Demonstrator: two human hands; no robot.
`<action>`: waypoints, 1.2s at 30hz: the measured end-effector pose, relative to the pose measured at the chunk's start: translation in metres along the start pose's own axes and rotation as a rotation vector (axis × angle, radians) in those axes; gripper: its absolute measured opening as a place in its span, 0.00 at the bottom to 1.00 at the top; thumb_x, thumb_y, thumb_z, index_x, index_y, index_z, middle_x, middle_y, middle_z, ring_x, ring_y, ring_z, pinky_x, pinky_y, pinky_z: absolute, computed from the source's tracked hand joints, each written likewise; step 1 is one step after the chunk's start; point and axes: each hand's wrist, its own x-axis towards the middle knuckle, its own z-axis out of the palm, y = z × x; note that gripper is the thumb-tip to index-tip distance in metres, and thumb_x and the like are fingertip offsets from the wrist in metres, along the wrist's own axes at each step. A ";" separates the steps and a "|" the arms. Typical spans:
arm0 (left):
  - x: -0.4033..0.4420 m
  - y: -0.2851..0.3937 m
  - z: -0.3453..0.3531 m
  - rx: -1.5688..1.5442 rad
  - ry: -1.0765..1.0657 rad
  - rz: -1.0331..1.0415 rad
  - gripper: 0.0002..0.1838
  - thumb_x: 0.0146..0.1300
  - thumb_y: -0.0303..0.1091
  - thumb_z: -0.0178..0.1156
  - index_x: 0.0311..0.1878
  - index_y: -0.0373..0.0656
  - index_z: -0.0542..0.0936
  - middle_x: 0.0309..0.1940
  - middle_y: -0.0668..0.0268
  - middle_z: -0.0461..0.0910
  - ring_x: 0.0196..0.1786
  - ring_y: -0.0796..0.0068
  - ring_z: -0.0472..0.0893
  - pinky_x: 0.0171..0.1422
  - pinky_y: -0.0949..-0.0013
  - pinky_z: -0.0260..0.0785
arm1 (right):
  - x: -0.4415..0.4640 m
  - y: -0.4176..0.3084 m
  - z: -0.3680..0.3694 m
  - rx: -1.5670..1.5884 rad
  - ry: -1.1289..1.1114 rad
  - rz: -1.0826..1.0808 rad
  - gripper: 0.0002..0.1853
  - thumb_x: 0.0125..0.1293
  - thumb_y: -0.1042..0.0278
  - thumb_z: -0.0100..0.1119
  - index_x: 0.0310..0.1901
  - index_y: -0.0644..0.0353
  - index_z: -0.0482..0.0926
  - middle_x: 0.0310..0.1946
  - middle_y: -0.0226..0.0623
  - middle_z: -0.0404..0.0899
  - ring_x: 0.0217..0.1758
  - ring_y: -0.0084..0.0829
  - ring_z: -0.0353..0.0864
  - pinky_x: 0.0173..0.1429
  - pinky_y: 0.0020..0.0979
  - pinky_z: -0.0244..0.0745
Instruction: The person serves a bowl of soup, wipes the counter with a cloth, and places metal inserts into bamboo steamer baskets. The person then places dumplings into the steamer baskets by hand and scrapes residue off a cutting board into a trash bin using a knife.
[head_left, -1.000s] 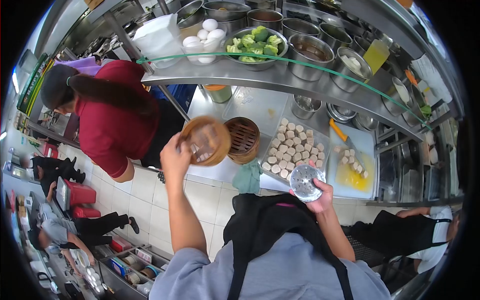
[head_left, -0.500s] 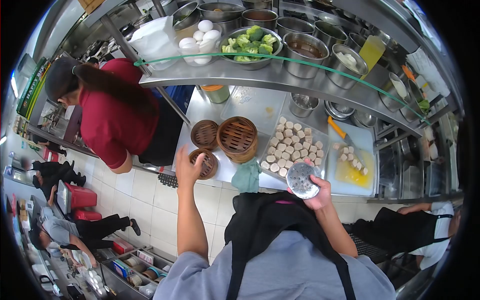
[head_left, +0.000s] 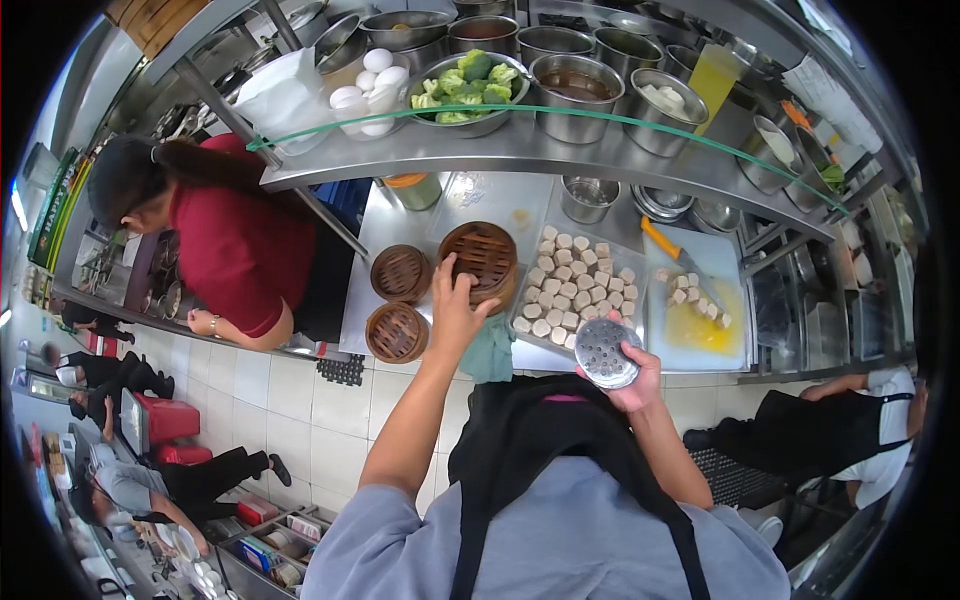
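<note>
My left hand [head_left: 460,310] reaches over the near side of a stack of bamboo steamer baskets [head_left: 482,250], fingers on its top rim. Two smaller bamboo steamers, one at the back [head_left: 401,274] and one in front [head_left: 397,332], stand left of it. In my right hand [head_left: 638,380] is a round, perforated metal disc [head_left: 606,352], held above the counter's front edge. Behind the disc lies a clear tray of pale cubes [head_left: 575,285]. To the right, a cutting board [head_left: 702,352] bears a few more cubes, yellow liquid and an orange-handled knife [head_left: 662,238].
A metal shelf [head_left: 400,160] crosses above the counter, with broccoli [head_left: 465,88], eggs [head_left: 377,62] and metal pots. A green cloth [head_left: 489,350] hangs at the counter edge. One co-worker [head_left: 225,230] stands at the left; another [head_left: 830,430] is at the right.
My left hand first set a small steamer down at the left, let go of it, then moved right onto the steamer stack. The disc stays in my right hand.
</note>
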 end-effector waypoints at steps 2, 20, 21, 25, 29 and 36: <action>0.006 0.002 0.006 -0.048 0.044 0.099 0.27 0.47 0.37 0.82 0.45 0.37 0.76 0.73 0.45 0.63 0.73 0.38 0.66 0.73 0.48 0.63 | -0.001 0.001 0.000 0.007 -0.002 -0.014 0.36 0.64 0.69 0.59 0.75 0.45 0.65 0.71 0.45 0.69 0.74 0.55 0.68 0.66 0.75 0.68; -0.121 -0.048 -0.037 -0.088 0.001 -0.289 0.22 0.62 0.38 0.72 0.50 0.34 0.76 0.52 0.51 0.79 0.54 0.54 0.81 0.58 0.59 0.73 | 0.002 -0.010 -0.001 -0.020 0.013 -0.035 0.33 0.65 0.66 0.57 0.74 0.47 0.66 0.71 0.48 0.69 0.72 0.56 0.71 0.62 0.72 0.74; -0.121 -0.043 -0.035 -0.010 0.000 -0.206 0.24 0.59 0.37 0.74 0.51 0.34 0.76 0.56 0.50 0.76 0.57 0.49 0.79 0.59 0.57 0.74 | 0.004 -0.009 0.001 -0.024 0.012 -0.030 0.33 0.65 0.66 0.57 0.74 0.47 0.66 0.71 0.48 0.69 0.72 0.56 0.71 0.62 0.72 0.74; -0.127 -0.035 -0.024 -0.022 -0.102 -0.265 0.23 0.57 0.34 0.75 0.50 0.35 0.75 0.61 0.51 0.73 0.61 0.46 0.76 0.62 0.54 0.72 | 0.011 -0.004 0.013 -0.066 0.009 0.037 0.36 0.62 0.69 0.58 0.75 0.50 0.64 0.71 0.49 0.69 0.72 0.57 0.71 0.61 0.72 0.75; -0.142 -0.029 -0.027 0.095 -0.193 -0.232 0.22 0.57 0.33 0.74 0.49 0.36 0.75 0.61 0.49 0.72 0.65 0.41 0.72 0.68 0.50 0.69 | 0.011 -0.002 0.017 -0.127 -0.014 0.046 0.39 0.59 0.72 0.59 0.75 0.50 0.63 0.69 0.49 0.70 0.71 0.58 0.72 0.59 0.72 0.78; -0.148 -0.072 -0.002 0.187 -0.149 -0.211 0.20 0.56 0.32 0.73 0.48 0.40 0.77 0.66 0.47 0.69 0.70 0.30 0.65 0.76 0.40 0.60 | 0.007 -0.003 0.007 -0.118 0.020 0.036 0.40 0.59 0.74 0.59 0.75 0.50 0.62 0.69 0.49 0.70 0.70 0.58 0.73 0.57 0.72 0.78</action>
